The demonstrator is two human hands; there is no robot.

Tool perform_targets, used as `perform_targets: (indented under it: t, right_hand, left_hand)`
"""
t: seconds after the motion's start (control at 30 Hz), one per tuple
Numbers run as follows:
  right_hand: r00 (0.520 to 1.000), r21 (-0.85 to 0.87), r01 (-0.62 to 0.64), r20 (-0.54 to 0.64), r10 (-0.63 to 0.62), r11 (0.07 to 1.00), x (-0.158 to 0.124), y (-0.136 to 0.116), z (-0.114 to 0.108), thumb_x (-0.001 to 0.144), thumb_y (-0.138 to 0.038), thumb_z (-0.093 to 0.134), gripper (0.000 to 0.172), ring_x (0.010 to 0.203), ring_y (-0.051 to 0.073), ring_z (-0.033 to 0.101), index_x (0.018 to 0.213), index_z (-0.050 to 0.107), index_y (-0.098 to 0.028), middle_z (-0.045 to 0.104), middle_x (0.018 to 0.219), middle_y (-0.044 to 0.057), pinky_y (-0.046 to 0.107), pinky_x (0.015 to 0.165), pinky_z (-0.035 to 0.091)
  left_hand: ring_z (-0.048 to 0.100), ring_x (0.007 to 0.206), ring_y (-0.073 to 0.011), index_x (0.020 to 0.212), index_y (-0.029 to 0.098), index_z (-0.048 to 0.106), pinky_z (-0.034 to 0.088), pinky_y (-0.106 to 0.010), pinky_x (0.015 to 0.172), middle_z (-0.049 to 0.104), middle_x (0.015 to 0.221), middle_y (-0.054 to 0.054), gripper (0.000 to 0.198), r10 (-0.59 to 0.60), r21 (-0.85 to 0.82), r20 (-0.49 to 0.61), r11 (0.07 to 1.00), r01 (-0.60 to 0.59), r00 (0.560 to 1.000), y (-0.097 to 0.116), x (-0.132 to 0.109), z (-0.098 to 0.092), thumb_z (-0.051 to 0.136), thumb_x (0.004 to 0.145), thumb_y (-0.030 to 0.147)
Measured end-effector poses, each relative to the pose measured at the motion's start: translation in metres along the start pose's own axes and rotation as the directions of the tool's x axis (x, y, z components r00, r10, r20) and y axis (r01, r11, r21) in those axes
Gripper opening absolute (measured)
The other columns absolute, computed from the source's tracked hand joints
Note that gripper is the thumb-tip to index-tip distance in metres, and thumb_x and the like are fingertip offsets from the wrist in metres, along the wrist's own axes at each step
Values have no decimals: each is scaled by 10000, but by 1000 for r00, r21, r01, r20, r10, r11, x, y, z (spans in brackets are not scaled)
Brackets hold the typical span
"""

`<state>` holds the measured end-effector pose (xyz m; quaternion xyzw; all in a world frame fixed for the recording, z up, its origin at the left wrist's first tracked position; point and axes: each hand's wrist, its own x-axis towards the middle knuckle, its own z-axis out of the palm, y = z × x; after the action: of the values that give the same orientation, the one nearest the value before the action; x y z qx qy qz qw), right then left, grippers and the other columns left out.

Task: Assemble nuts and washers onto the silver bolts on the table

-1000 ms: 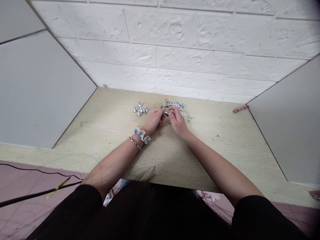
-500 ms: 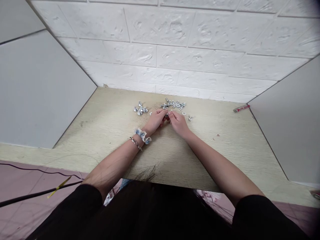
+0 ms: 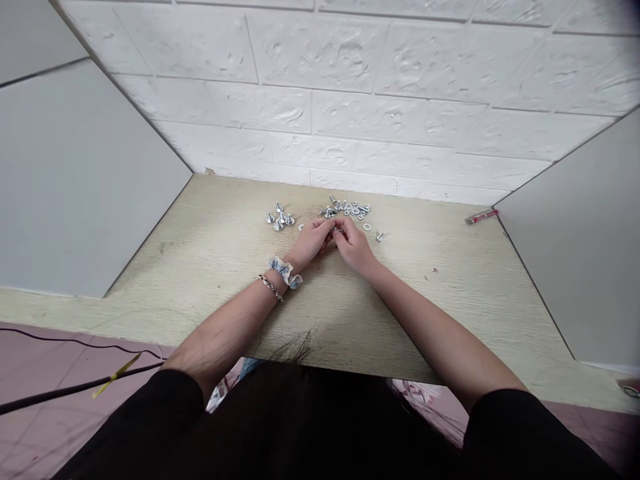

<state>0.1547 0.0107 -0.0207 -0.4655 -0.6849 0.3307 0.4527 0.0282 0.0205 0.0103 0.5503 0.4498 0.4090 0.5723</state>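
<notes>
My left hand [image 3: 311, 242] and my right hand [image 3: 353, 246] meet fingertip to fingertip on the wooden tabletop [image 3: 220, 253]. Both are pinched round one small silver metal piece [image 3: 338, 231], a bolt or nut too small to name surely. Just beyond the fingers lies a loose heap of silver bolts, nuts and washers [image 3: 350, 209]. A smaller group of bolts [image 3: 280, 218] sits to the left of it. A single washer [image 3: 367, 227] and a bolt [image 3: 380, 236] lie to the right of my right hand. My left wrist wears a scrunchie and a chain bracelet.
A white brick-pattern wall [image 3: 350, 100] closes the back of the table, with grey panels on the left [image 3: 75, 180] and right [image 3: 580, 247]. A red pen-like tool [image 3: 481, 217] lies at the back right. A black cable [image 3: 75, 390] runs over the pink floor at lower left.
Both hands have stayed together by the heap, shifting only slightly, with the fingers working the small metal piece between them.
</notes>
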Motion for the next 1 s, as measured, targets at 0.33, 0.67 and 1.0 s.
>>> perform_targets:
  t: [0.33, 0.67, 1.0]
  right_hand:
    - [999, -81, -32, -38, 29, 996, 0, -6, -2, 905, -510, 356, 359, 675, 165, 529, 778, 518, -216, 578, 696, 9, 301, 664, 411]
    - [1000, -110, 5, 25, -2, 994, -1, -6, -1, 889, -406, 418, 268, 792, 191, 575, 993, 566, -208, 647, 883, 38, 335, 767, 437]
    - [999, -132, -4, 41, 9, 991, 0, -7, -1, 881, -362, 418, 253, 770, 193, 569, 993, 580, -203, 651, 851, 35, 330, 731, 433]
  left_hand:
    - [330, 385, -42, 540, 168, 399, 245, -194, 387, 380, 470, 54, 327, -16, 5, 7, 1000, 16, 1000, -1, 0, -1, 475, 815, 328]
    - [330, 378, -50, 551, 172, 407, 235, -193, 380, 365, 431, 56, 324, -15, -17, -30, 1000, 15, 999, -2, 1, -1, 481, 827, 324]
    - [323, 366, -46, 565, 173, 405, 238, -193, 371, 365, 435, 61, 322, -37, -48, -26, 998, 36, 999, -3, 3, -1, 489, 838, 321]
